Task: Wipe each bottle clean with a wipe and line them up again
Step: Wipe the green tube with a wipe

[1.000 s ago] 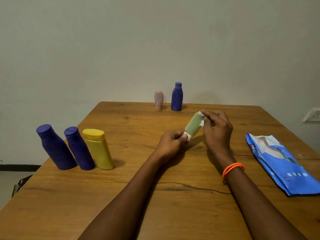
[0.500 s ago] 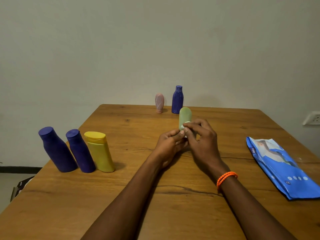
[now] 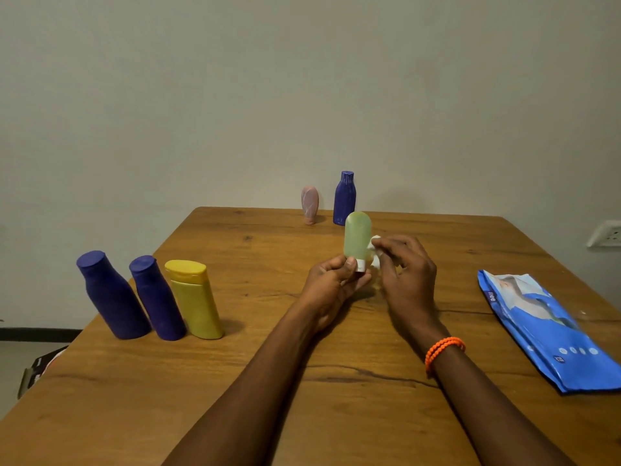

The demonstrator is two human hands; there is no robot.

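1. Green translucent plastic tube bottle (image 3: 357, 237) is now standing upright in the air over the wooden bench (image 3: 235, 381), white cap end down; a second ago it was tipped over toward the right, so it's been swung up and turned between wipes

2. Left hand (image 3: 332, 284) pinches it right at the cap, thumb across the front, so that hand is closed around the bottle's bottom end

3. Right hand (image 3: 408, 274) has fingers curled on a small crumpled white wipe (image 3: 374, 252), pressed against the lower right side of the green body. Earlier the same hand was up at the other end of the bottle, then covering the middle, so it looks like it's working its way around the surface

4. My guess: the rubbing on this one is well underway, probably close to finished, and setting it down is what's left for it

5. Three bottles stand touching in a row at the left: big dark blue bottle (image 3: 109, 297), smaller dark blue bottle (image 3: 156, 299), yellow flip-cap bottle (image 3: 195, 301)

6. Far edge has a pink tube bottle (image 3: 309, 204) just beside a slim blue bottle (image 3: 344, 198), well apart from the row. Can't tell which group is the cleaned one

7. Blue wipes pack (image 3: 544, 327) lies flat on the right, nobody touching it
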